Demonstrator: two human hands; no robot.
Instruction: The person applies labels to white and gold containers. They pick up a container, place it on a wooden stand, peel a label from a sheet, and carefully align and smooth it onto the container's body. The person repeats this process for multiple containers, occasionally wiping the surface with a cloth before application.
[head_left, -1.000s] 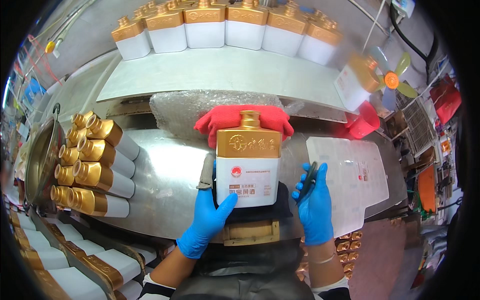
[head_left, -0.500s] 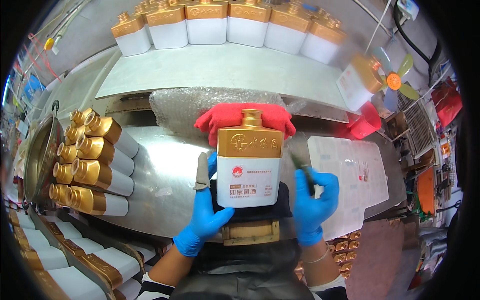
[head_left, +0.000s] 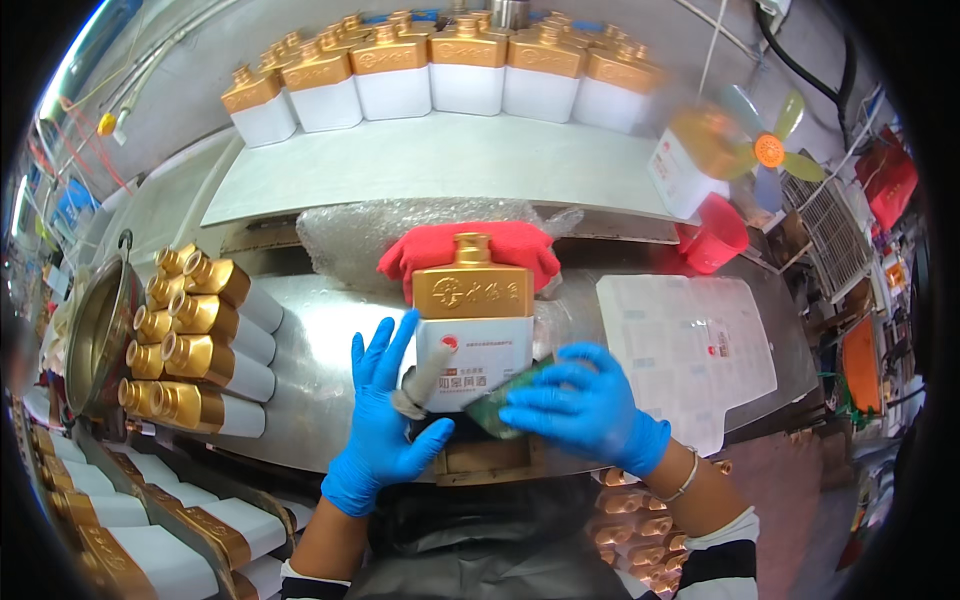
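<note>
Gleaming steel tabletop [head_left: 310, 400] carries a flat white bottle with gold shoulders [head_left: 472, 330].
Gloved left hand [head_left: 378, 430] steadies it, fingers spread; right hand [head_left: 585, 408] presses green cloth [head_left: 505, 398]; gold-capped bottles [head_left: 440, 70] line the shelf.

In front of you the metal worktop [head_left: 300, 400] carries a stack of gold-capped white bottles [head_left: 195, 345] lying on their sides at your left, a crumpled sheet of bubble wrap [head_left: 370, 235] with a red cloth [head_left: 470, 245] on it, and a white label sheet [head_left: 690, 345] at your right. Behind it, a raised shelf [head_left: 430, 170] holds a row of upright bottles [head_left: 440, 70].
</note>
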